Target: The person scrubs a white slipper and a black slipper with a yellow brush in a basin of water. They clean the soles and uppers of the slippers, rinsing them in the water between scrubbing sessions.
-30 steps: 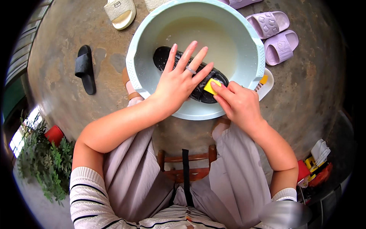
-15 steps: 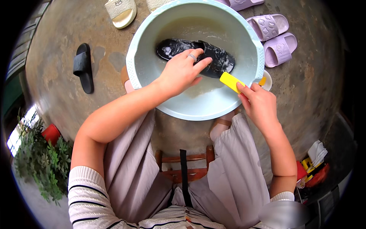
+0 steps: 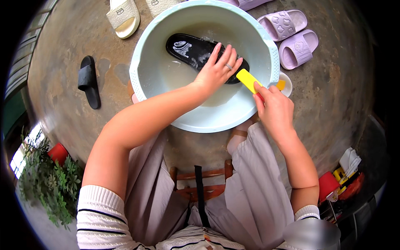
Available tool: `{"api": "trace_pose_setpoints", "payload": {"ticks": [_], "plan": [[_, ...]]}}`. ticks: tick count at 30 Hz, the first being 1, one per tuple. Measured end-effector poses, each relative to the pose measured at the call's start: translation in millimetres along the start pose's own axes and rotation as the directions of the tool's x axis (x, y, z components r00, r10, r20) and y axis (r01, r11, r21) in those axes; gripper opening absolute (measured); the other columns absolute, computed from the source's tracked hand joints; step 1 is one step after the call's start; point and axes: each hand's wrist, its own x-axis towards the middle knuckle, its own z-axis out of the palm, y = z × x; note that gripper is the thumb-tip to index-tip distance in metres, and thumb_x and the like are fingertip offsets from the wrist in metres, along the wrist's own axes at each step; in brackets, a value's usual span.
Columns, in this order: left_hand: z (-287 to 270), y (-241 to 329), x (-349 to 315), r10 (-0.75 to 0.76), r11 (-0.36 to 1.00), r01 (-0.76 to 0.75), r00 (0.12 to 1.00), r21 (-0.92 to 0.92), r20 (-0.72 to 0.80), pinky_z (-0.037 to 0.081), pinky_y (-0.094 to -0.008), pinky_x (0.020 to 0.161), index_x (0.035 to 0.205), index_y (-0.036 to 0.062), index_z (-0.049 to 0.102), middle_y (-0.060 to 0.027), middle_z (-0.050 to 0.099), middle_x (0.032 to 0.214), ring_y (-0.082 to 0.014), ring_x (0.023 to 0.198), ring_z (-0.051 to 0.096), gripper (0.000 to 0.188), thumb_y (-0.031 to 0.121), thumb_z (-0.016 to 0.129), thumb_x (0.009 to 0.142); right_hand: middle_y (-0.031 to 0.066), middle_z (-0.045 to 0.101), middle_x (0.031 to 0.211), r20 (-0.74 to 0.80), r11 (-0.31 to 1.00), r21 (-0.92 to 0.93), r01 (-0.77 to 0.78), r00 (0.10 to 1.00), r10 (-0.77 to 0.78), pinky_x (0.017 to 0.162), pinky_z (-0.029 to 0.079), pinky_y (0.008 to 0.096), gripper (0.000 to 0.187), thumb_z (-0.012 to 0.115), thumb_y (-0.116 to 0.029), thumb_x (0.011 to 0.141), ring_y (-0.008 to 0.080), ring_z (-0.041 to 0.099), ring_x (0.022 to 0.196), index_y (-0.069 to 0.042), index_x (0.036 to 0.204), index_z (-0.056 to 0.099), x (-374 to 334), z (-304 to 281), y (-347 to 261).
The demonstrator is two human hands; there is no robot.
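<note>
A black slide slipper [image 3: 183,46] lies tilted in the pale blue basin [image 3: 143,62], streaked with white foam over its heel and middle. My left hand [image 3: 218,68] grips its front part, fingers laid across the strap area and thumb out of sight. My right hand [image 3: 275,102] is closed round a yellow flat bar-shaped thing [image 3: 248,80], pinched near its lower end. The bar's upper end meets the toe of the slipper; its underside is hidden, so I cannot tell whether it has bristles.
Another black slipper [image 3: 88,81] lies on the concrete floor at left. Cream slippers [image 3: 123,18] and lilac slippers [image 3: 298,49] stand around the basin's far side. A small white dish [image 3: 286,85] with something yellow sits by its right rim. A leafy plant [image 3: 52,183] is at lower left.
The left hand has shifted right and slightly up along the slipper, uncovering its middle. The slipper has moved a little up and left. The yellow bar is tipped more steeply against the toe.
</note>
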Motion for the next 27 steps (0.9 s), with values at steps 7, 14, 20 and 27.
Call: {"api": "trace_pose_setpoints", "payload": {"ticks": [7,14,20,27], "plan": [[5.2,-9.9,13.9,0.043,0.998,-0.047,0.995,-0.041,-0.086,0.035,-0.0653,0.109,0.144,0.0122,0.053,-0.0206,0.054,0.135,-0.0373,0.128,0.05,0.055,0.026,0.057,0.09,0.0076,0.061,0.078,0.023,0.998,0.029,-0.061,0.998,0.061,0.062,0.051,0.0396,0.029,0.076,-0.017,0.086,0.0267,0.064,0.069,-0.013,0.115,0.076,-3.3,-3.9,-0.5],[-32.4,-52.2,-39.6,-0.124,0.762,0.054,0.99,-0.646,-0.064,0.043,-0.0505,0.098,0.151,0.0155,0.043,-0.0136,0.05,0.14,-0.0353,0.131,0.047,0.118,0.028,0.095,0.046,0.0103,0.058,0.077,0.084,0.971,0.23,0.061,0.993,-0.082,0.058,0.05,0.0417,0.028,0.073,-0.013,0.087,0.0301,0.063,0.065,-0.007,0.114,0.074,-9.8,-63.1,-16.6],[-43.9,-52.4,-63.4,-0.077,0.666,-0.113,0.973,-0.738,-0.219,0.045,-0.0477,0.094,0.142,0.0134,0.054,-0.0139,0.054,0.133,-0.0356,0.122,0.056,0.105,0.03,0.09,0.045,0.0151,0.058,0.081,0.262,0.961,0.177,0.211,0.931,-0.253,0.058,0.052,0.0403,0.018,0.072,-0.005,0.079,0.0316,0.064,0.066,-0.001,0.096,0.067,-5.1,-88.6,-51.8],[-36.1,-47.8,-53.9,-0.146,0.616,-0.073,0.968,-0.784,-0.205,0.045,-0.0458,0.095,0.143,0.0153,0.052,-0.0129,0.054,0.132,-0.0352,0.123,0.055,0.108,0.027,0.091,0.043,0.0134,0.06,0.08,0.15,0.974,-0.005,0.228,0.963,-0.225,0.055,0.052,0.0405,0.018,0.073,-0.006,0.079,0.0288,0.067,0.067,-0.004,0.097,0.069,17.4,-21.9,-57.6]]}}
